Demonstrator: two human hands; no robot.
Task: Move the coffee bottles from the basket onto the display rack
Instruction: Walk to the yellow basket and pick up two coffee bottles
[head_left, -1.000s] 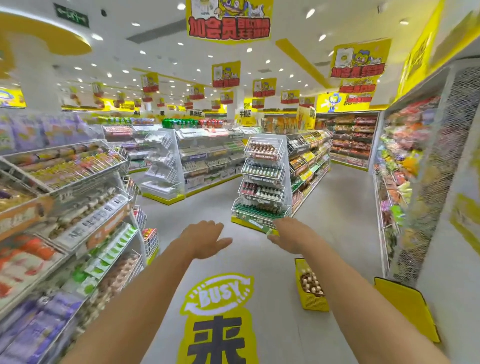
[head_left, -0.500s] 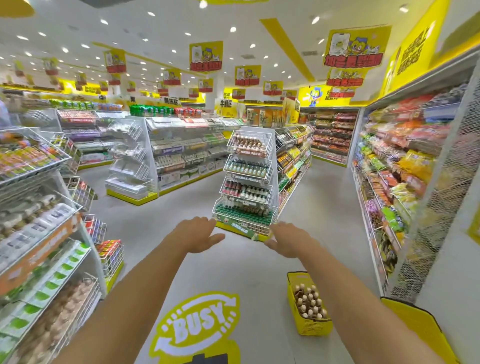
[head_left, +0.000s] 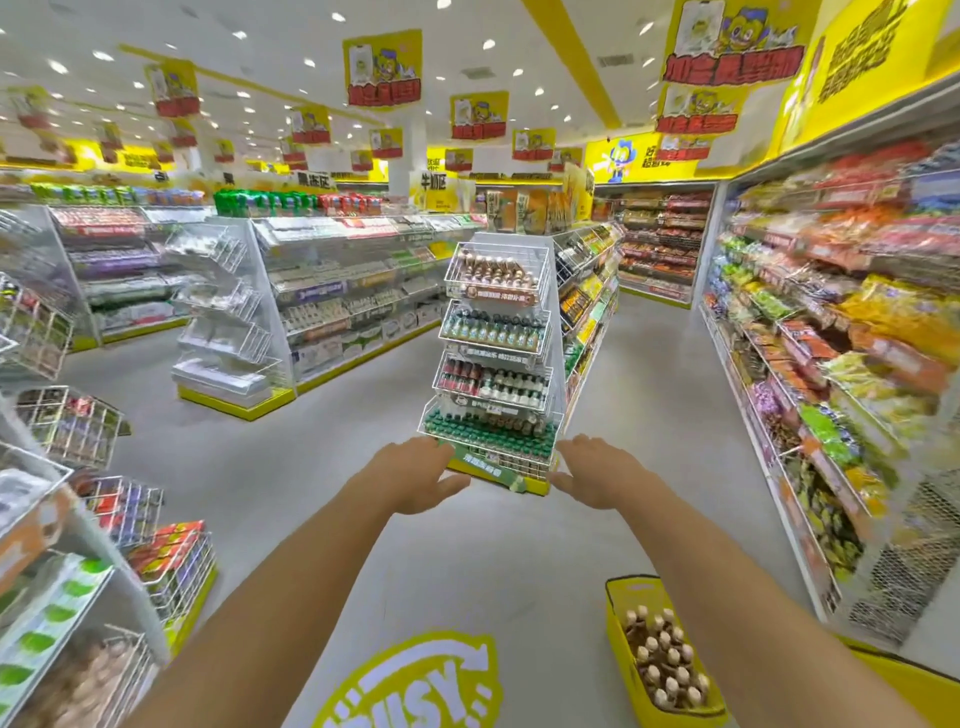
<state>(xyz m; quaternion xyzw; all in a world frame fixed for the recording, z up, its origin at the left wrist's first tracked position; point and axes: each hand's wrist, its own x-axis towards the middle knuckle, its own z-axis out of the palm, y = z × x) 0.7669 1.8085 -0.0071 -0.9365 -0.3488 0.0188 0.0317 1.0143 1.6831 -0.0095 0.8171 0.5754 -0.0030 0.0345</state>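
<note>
A yellow basket (head_left: 621, 656) stands on the floor at the lower right, full of brown coffee bottles (head_left: 666, 662) with pale caps. Ahead in the aisle rises a white wire display rack (head_left: 552, 332) with tiers of bottles; its top tier holds brown bottles. My left hand (head_left: 418, 475) and my right hand (head_left: 597, 470) stretch forward, palms down, fingers apart, holding nothing. Both hands hover in front of the rack's lowest tier, far above the basket. My right forearm partly covers the basket's right side.
Stocked shelves (head_left: 841, 358) line the right wall. Wire racks with goods (head_left: 67, 499) stand at the left. A second yellow basket (head_left: 914, 691) sits at the far lower right. A yellow "BUSY" floor sticker (head_left: 415, 686) lies below my arms. Grey floor stretches toward the rack.
The view has moved forward and swung left; the display rack looks nearer and more central. The basket shifted lower right in view. Both hands stay outstretched and empty.
</note>
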